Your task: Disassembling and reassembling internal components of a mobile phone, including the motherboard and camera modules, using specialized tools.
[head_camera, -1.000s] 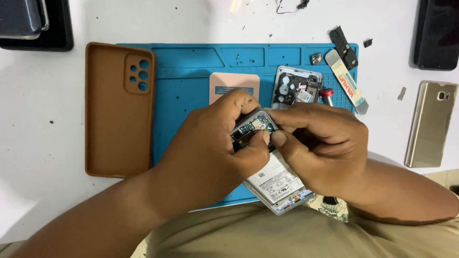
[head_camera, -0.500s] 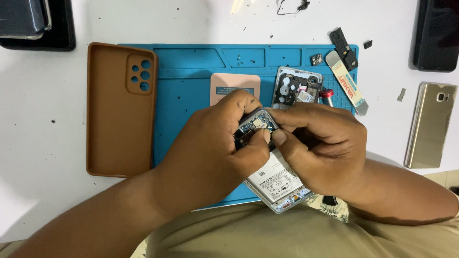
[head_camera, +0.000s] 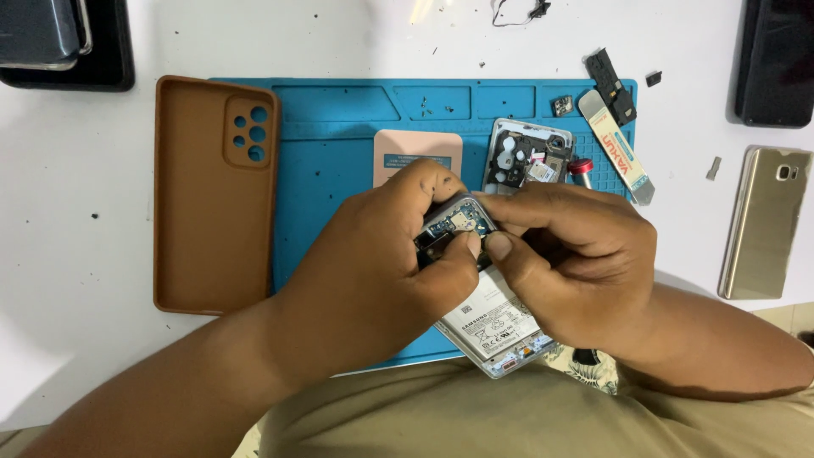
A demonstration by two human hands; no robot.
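An opened phone (head_camera: pixel 496 326) with its back off lies tilted over the near edge of a blue work mat (head_camera: pixel 339 144); its white battery and green circuit board show. My left hand (head_camera: pixel 381 263) wraps around the phone's upper part, thumb pressed by the board. My right hand (head_camera: pixel 568 254) meets it from the right, thumb and forefinger pinched at the board's edge. Whether a small tool or part is between those fingers is hidden.
A brown phone case (head_camera: pixel 216 191) lies left of the mat. On the mat are a pink card (head_camera: pixel 415 153), a removed inner frame (head_camera: pixel 526 157) and a flat pry tool (head_camera: pixel 619 157). A gold phone (head_camera: pixel 767 220) and dark devices (head_camera: pixel 776 59) lie right.
Both hands stay on the phone with only slight finger shifts at the circuit board. Nothing else has moved.
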